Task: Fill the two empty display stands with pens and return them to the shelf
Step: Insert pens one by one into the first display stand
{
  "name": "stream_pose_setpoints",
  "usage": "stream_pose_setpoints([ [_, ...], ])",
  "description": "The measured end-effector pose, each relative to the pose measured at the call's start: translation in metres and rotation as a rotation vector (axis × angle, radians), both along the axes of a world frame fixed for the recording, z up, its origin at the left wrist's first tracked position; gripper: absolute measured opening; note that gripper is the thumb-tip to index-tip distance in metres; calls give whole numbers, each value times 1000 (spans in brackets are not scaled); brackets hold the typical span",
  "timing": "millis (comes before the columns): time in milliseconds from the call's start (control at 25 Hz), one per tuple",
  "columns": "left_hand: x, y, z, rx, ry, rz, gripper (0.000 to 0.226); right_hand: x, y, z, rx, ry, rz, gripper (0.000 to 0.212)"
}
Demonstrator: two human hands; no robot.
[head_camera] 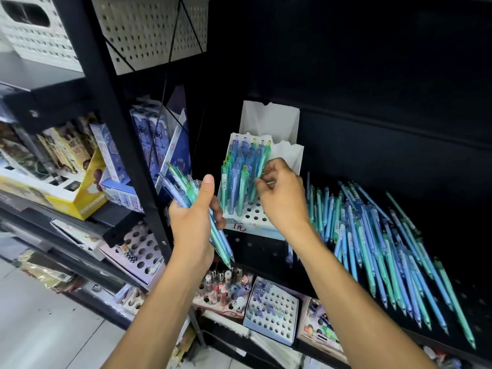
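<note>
A white display stand (254, 212) with rows of holes stands on the black shelf, its back and left rows filled with blue and green pens. My right hand (282, 198) pinches a green pen (257, 173) standing in the stand. Left of the stand, my left hand (195, 217) grips a bundle of blue and green pens (213, 230), tips pointing down right. A second white stand (288, 155) rises behind the first. A pile of loose pens (378, 243) lies on the shelf to the right.
A black upright post (138, 166) runs just left of my left hand. Boxed stationery (69, 169) fills the left shelves. Below are other holed stands (274, 315) with a few pens. A perforated white basket (149, 30) hangs above.
</note>
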State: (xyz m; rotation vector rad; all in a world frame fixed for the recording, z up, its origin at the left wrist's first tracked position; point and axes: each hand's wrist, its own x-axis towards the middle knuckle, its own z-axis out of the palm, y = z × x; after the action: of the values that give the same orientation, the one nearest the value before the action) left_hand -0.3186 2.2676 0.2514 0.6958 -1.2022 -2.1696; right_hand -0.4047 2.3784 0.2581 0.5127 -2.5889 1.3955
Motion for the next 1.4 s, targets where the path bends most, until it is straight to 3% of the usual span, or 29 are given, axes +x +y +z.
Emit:
stream_pose_setpoints([
  [400,-1,0,-2,-4,21,-67,35,-3,2,-10,157,-4,-8,11],
  [600,-2,1,-2,12,54,-104,31,23,6,-3,194,209,-86,15],
  [800,-3,5,-4,20,41,-104,33,1,-4,-2,218,57,-86,20],
  [960,-2,2,-3,31,47,-95,33,-11,-10,-9,176,107,-49,19],
  [1280,-3,0,-6,23,32,-90,32,-6,-8,-8,323,38,20,17],
  [1400,-3,1,-5,38,43,-85,35,17,-3,0,321,100,-34,12],
])
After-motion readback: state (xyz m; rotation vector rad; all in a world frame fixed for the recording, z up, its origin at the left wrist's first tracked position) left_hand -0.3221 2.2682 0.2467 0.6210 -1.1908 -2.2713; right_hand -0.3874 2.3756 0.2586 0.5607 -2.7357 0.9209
